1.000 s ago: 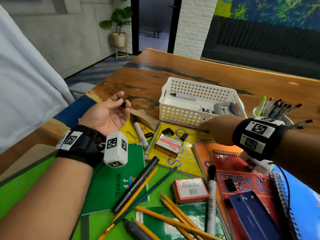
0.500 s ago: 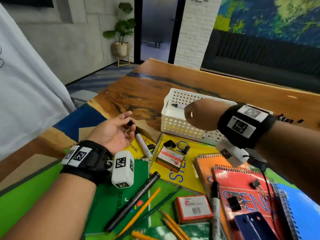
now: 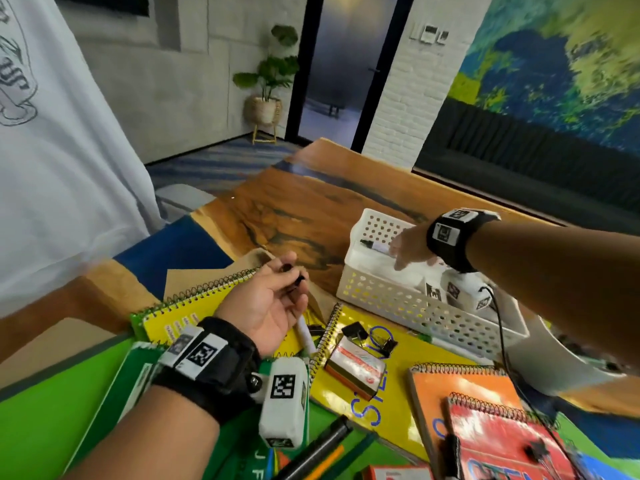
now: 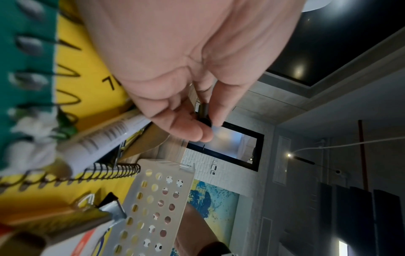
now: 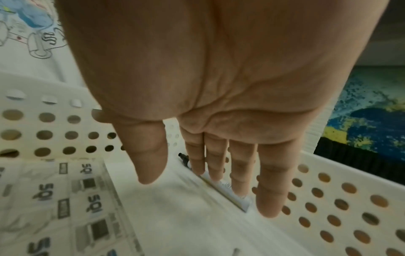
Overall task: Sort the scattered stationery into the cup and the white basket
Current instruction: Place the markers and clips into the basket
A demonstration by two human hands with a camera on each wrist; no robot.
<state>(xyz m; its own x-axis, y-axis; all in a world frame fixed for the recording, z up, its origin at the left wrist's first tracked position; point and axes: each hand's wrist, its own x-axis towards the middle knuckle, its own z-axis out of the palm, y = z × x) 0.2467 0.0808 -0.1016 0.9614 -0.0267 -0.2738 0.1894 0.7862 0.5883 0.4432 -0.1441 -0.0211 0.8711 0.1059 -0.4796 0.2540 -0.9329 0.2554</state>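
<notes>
My left hand (image 3: 294, 282) hovers palm up over the yellow spiral notebook (image 3: 207, 306) and pinches a small black cap (image 4: 205, 114) between thumb and fingertips. My right hand (image 3: 401, 258) hangs over the white basket (image 3: 415, 306) with straight, spread fingers (image 5: 268, 199) that hold nothing. Under those fingers a white marker (image 5: 225, 188) lies on the basket floor. The white cup (image 3: 547, 355) stands right of the basket, mostly hidden by my right arm.
A capless white marker (image 3: 306, 336), black binder clips (image 3: 355, 330) and a staples box (image 3: 356, 367) lie on the notebooks. Orange (image 3: 460, 393) and red (image 3: 502, 441) notebooks, pens and pencils (image 3: 318, 448) fill the near edge. A person in a white shirt (image 3: 52, 168) stands at left.
My right hand rose from the table in front of the basket and moved over its inside, fingers now straight. The left hand kept the black cap. The head view tilted upward.
</notes>
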